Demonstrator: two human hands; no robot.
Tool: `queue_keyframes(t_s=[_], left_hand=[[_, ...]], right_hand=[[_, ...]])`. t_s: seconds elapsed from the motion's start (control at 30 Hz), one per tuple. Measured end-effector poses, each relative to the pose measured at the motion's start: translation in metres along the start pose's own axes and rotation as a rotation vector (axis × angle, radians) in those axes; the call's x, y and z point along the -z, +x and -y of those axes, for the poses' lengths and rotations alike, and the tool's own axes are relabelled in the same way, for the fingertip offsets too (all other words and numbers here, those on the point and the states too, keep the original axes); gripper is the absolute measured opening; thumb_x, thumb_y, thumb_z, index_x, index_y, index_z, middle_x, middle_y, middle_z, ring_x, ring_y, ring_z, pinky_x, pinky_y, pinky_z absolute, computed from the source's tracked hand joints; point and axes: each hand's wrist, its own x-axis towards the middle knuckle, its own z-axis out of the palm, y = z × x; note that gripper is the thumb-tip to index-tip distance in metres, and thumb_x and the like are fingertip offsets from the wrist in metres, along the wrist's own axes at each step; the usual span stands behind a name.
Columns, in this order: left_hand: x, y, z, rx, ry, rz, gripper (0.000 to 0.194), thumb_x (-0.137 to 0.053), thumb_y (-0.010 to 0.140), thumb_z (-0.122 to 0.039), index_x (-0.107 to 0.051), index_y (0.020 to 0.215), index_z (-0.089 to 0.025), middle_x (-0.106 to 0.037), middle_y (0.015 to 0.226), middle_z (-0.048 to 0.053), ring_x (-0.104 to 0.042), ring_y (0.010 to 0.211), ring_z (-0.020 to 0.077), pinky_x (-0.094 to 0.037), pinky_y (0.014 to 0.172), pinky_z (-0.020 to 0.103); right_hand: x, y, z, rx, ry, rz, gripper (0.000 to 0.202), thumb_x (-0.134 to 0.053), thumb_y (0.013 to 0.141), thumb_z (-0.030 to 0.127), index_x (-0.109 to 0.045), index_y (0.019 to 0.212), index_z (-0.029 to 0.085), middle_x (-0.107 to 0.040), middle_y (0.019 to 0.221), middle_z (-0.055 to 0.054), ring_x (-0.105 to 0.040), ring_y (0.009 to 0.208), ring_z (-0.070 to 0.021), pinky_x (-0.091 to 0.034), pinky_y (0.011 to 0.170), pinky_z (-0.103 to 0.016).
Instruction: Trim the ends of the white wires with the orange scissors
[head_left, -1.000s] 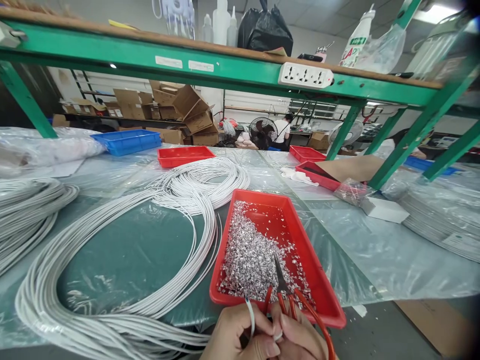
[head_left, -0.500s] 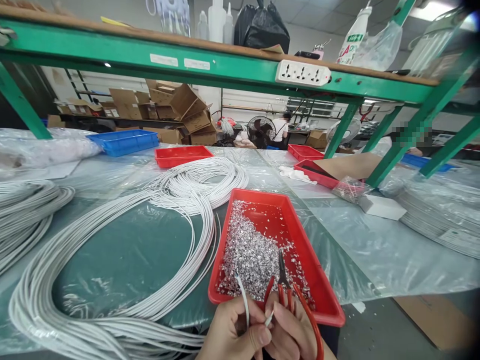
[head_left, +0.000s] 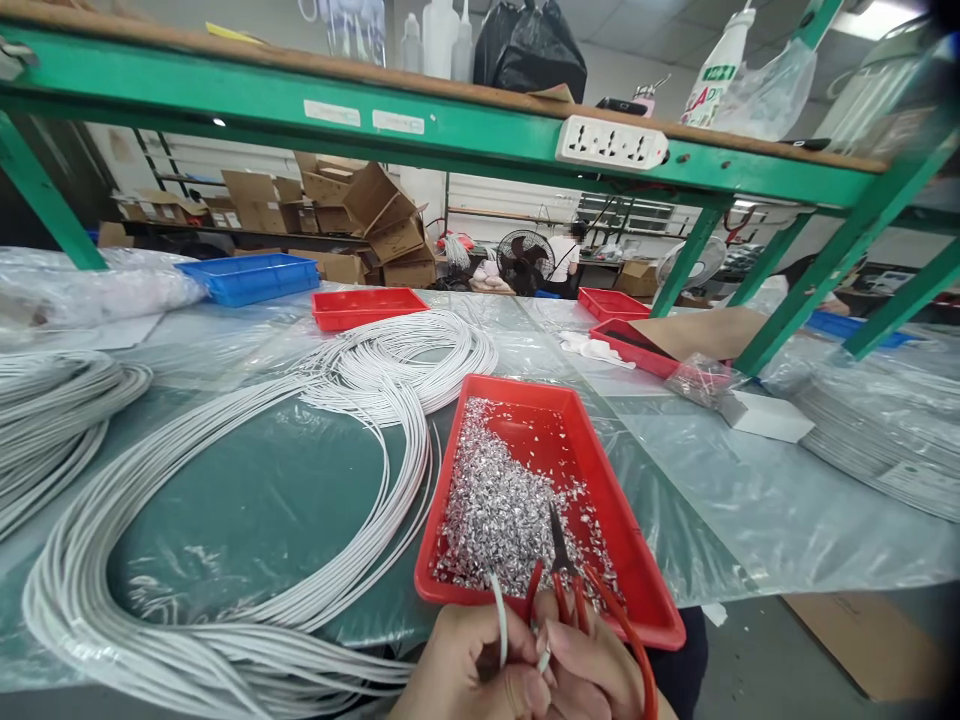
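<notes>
My left hand (head_left: 476,665) is closed on a white cable (head_left: 500,618), one end of which sticks up over the near edge of a red tray (head_left: 651,590). Beside it, my right hand (head_left: 592,665) is wrapped round red-handled pliers (head_left: 561,545), their dark jaws pointing up over the tray. The fingertips of both hands meet at a short white cable end (head_left: 544,660). Small silvery metal pieces (head_left: 495,500) are heaped in the tray. Left of the tray lies a large coil of white cable (head_left: 157,470), its strands running toward my left hand.
Another white cable coil (head_left: 97,420) lies far left. Behind are a blue tray (head_left: 255,280), a smaller red tray (head_left: 367,308) and white gloves (head_left: 596,348). A green shelf frame (head_left: 450,130) with a power strip (head_left: 611,145) crosses above. A person (head_left: 562,258) is in the background.
The cable end in my left hand has shifted slightly right and down. The pliers' jaws have tilted a little to the left. Both hands remain together.
</notes>
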Motion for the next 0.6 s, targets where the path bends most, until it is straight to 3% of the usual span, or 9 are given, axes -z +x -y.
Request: queue_keyframes(t_s=[0.1, 0.2, 0.3, 0.43, 0.5, 0.6], left_hand=[[0.003, -0.002, 0.003, 0.083, -0.26, 0.187, 0.045, -0.068, 0.065, -0.049, -0.058, 0.066, -0.006, -0.048, 0.059, 0.004, -0.041, 0.054, 0.0046, -0.03, 0.054, 0.016], [0.004, -0.001, 0.008, 0.124, -0.4, 0.301, 0.045, -0.069, 0.064, -0.048, -0.059, 0.063, -0.005, -0.046, 0.058, 0.004, -0.04, 0.053, 0.0048, -0.027, 0.053, 0.017], [0.005, 0.0, 0.013, 0.148, -0.414, 0.267, 0.047, -0.068, 0.064, -0.051, -0.057, 0.063, -0.005, -0.043, 0.054, 0.003, -0.036, 0.048, 0.0042, -0.022, 0.048, 0.018], [0.006, -0.002, 0.015, 0.172, -0.32, 0.197, 0.047, -0.067, 0.065, -0.053, -0.056, 0.072, -0.007, -0.041, 0.053, 0.0, -0.032, 0.045, 0.002, -0.02, 0.045, 0.017], [0.004, -0.002, 0.016, 0.165, -0.158, 0.158, 0.053, -0.061, 0.068, -0.059, -0.058, 0.079, -0.007, -0.045, 0.055, 0.001, -0.033, 0.045, 0.0017, -0.022, 0.045, 0.015], [0.001, -0.001, 0.024, 0.066, 0.216, 0.071, 0.068, -0.043, 0.075, -0.067, -0.062, 0.095, -0.005, -0.058, 0.07, 0.012, -0.051, 0.06, 0.009, -0.037, 0.057, 0.018]], right_hand=[[0.008, -0.001, -0.006, 0.054, -0.082, 0.013, 0.033, -0.068, 0.073, 0.04, -0.05, 0.068, 0.013, -0.036, 0.041, 0.006, -0.027, 0.035, -0.0017, -0.019, 0.038, -0.015], [0.009, -0.004, -0.009, 0.067, -0.162, -0.073, 0.038, -0.069, 0.071, 0.043, -0.048, 0.069, 0.012, -0.037, 0.043, 0.006, -0.025, 0.036, 0.0, -0.014, 0.039, -0.015], [0.003, -0.005, -0.005, 0.12, -0.274, -0.156, 0.041, -0.067, 0.072, 0.047, -0.049, 0.068, 0.01, -0.031, 0.042, 0.007, -0.02, 0.037, -0.0002, -0.011, 0.04, -0.017], [-0.003, -0.001, 0.009, 0.242, -0.484, -0.342, 0.039, -0.058, 0.079, 0.048, -0.044, 0.07, 0.013, -0.03, 0.047, 0.007, -0.025, 0.043, -0.0043, -0.019, 0.043, -0.018], [0.002, 0.005, 0.021, 0.328, -0.748, -0.483, 0.036, -0.054, 0.08, 0.048, -0.046, 0.07, 0.014, -0.032, 0.048, 0.005, -0.029, 0.044, -0.0064, -0.024, 0.043, -0.019], [0.02, 0.015, 0.043, 0.44, -1.033, -0.605, 0.028, -0.06, 0.075, 0.039, -0.056, 0.075, 0.012, -0.043, 0.054, 0.001, -0.04, 0.051, -0.0102, -0.034, 0.049, -0.02]])
